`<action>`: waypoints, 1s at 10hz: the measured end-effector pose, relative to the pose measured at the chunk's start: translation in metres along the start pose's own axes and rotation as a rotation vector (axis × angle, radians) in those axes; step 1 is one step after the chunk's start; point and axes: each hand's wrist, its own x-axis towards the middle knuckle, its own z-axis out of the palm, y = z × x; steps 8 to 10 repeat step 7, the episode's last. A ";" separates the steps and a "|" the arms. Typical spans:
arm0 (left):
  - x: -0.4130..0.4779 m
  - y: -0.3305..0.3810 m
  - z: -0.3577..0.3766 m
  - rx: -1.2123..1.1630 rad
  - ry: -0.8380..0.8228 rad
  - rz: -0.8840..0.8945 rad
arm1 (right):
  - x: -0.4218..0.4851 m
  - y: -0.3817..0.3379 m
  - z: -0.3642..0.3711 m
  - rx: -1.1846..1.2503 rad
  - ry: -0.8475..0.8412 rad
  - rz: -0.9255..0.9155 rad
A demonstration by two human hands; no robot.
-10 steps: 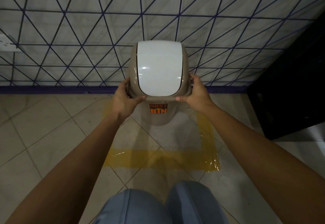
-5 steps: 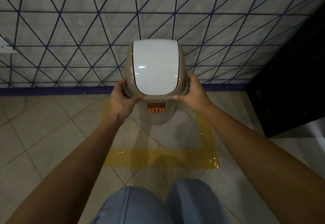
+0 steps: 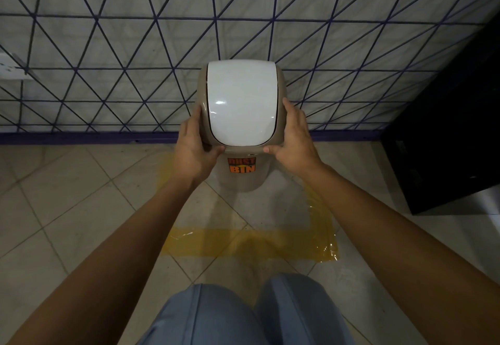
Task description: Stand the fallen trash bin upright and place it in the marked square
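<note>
Head view puts it all in front of you: patterned wall [image 3: 108, 46] across the back, tiled floor [image 3: 67, 209] below, and the yellow taped square [image 3: 243, 244] right ahead of your knees [image 3: 243, 315]. Inside that square, toward its far side near the wall, stands the trash bin [image 3: 243, 179], upright, long axis vertical, its orange label facing you. I can't tell whether its base is fully down on the tiles. Its white swing lid [image 3: 240, 101] points up at you.

Your left hand [image 3: 193, 149] clasps the left side of the bin's top rim and your right hand [image 3: 295, 139] clasps the right, fingers wrapped round the collar, thumbs across the front edge. Both sit level and equally near, the bin dead centre between them.

So what's left looks like straight down, then let go. Keep it vertical; a tilt toward the wall could tip it.
</note>
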 end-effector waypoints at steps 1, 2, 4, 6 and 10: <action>0.000 0.000 0.000 0.007 -0.009 -0.011 | 0.000 -0.001 0.000 -0.011 -0.004 0.009; 0.000 -0.001 0.001 0.007 -0.005 -0.005 | -0.001 -0.001 0.002 -0.014 -0.006 0.019; 0.001 0.002 0.001 -0.013 0.017 -0.047 | -0.003 -0.004 -0.001 -0.050 -0.024 0.021; 0.001 0.021 -0.012 -0.039 0.041 -0.029 | -0.004 -0.023 -0.021 -0.037 -0.043 0.034; -0.001 0.042 -0.023 -0.001 0.016 -0.059 | -0.003 -0.041 -0.041 -0.039 -0.052 0.091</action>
